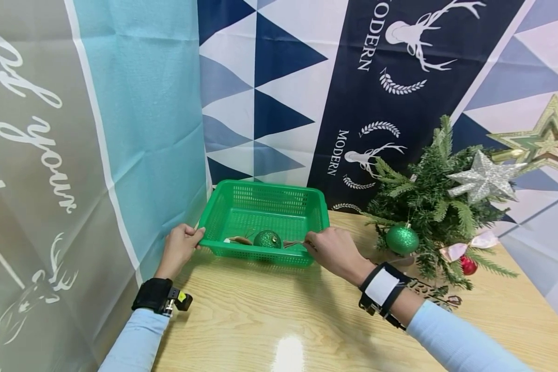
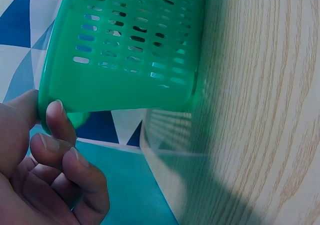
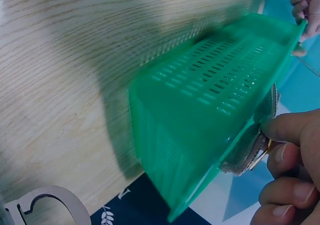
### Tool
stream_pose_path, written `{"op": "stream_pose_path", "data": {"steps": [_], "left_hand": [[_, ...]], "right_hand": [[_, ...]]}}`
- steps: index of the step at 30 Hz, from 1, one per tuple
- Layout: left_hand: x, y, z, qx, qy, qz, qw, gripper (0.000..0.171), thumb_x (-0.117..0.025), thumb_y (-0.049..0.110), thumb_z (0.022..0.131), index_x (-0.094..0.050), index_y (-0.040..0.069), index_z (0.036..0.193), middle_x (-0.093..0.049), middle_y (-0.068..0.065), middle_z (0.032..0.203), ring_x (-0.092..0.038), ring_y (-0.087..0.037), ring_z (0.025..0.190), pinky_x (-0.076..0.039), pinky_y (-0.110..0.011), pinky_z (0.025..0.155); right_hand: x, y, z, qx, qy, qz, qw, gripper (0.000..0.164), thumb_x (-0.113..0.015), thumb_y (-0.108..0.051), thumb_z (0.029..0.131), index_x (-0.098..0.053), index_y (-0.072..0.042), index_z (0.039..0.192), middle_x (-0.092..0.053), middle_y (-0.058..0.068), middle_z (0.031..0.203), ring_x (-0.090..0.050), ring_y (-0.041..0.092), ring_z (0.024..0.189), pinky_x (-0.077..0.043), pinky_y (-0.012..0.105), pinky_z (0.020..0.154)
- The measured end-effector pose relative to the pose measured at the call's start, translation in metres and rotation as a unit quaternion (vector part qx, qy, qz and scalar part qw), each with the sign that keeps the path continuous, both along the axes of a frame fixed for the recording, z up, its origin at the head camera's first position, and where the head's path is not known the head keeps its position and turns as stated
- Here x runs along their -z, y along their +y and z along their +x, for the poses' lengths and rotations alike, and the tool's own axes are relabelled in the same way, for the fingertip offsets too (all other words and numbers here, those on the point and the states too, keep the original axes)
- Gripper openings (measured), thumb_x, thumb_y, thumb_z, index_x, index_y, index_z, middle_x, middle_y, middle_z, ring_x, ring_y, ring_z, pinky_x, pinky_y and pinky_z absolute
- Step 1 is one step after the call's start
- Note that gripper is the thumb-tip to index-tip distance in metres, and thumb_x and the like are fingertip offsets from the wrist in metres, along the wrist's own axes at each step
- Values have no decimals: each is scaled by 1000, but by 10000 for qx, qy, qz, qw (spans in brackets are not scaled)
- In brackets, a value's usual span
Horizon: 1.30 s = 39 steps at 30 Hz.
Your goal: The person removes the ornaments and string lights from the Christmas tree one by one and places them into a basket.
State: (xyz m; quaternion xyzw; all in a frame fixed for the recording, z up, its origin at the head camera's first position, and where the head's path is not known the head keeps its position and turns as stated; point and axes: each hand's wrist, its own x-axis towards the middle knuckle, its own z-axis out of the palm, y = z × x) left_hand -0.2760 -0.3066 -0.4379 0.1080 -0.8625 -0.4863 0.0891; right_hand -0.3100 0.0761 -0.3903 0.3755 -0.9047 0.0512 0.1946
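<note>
- Pale blue sleeves (image 1: 460,336) come nearest, both cut off by the bottom edge of the head view, with black straps (image 1: 385,287) at the wrists.
- Low in the green basket (image 1: 242,251), its front wall partly hides a glittery green ball (image 1: 267,239) and a flat tan piece (image 1: 240,239) beside it; what that piece is, I cannot tell.
- Cut off at the right edge is a gold star (image 1: 551,137); the right wrist strap covers part of some cut-out lettering (image 1: 434,294).
- Beside the basket, to the right, a small tree (image 1: 428,196) carries a silver star (image 1: 485,177), a green bauble (image 1: 402,239), a pink bow (image 1: 467,248) and a red bauble (image 1: 468,265).
- Printed cloths (image 1: 279,108) rise close behind and left of the basket, at the far side of the tabletop (image 1: 242,315).
- Left hand (image 1: 180,247): thumb and forefinger pinch the basket's rim at its near left corner, other fingers loosely curled.
- Right hand (image 1: 337,253): thumb and forefinger nearly together on a brownish, gold-edged ornament (image 3: 245,160), over the basket's near right corner; its full shape is hidden.
</note>
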Motion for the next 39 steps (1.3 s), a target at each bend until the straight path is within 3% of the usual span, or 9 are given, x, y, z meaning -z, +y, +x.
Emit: {"op": "stream_pose_path", "data": {"steps": [19, 39], "left_hand": [[1, 0, -1, 26, -58, 105, 9999, 29, -61, 30, 106, -57, 2, 101, -70, -26, 89, -38, -18, 52, -33, -33, 48], [-1, -1, -2, 36, -105, 139, 9998, 29, -60, 30, 106, -56, 1, 102, -69, -24, 88, -40, -19, 53, -33, -34, 49]], "right_hand": [[6, -6, 0, 124, -345, 150, 9992, 25, -76, -20, 96, -65, -19, 74, -46, -11, 56, -43, 6, 47, -34, 27, 41], [8, -5, 1, 134, -485, 49, 9987, 22, -71, -15, 98, -66, -17, 76, -47, -9, 57, -46, 9, 48, -39, 32, 41]]}}
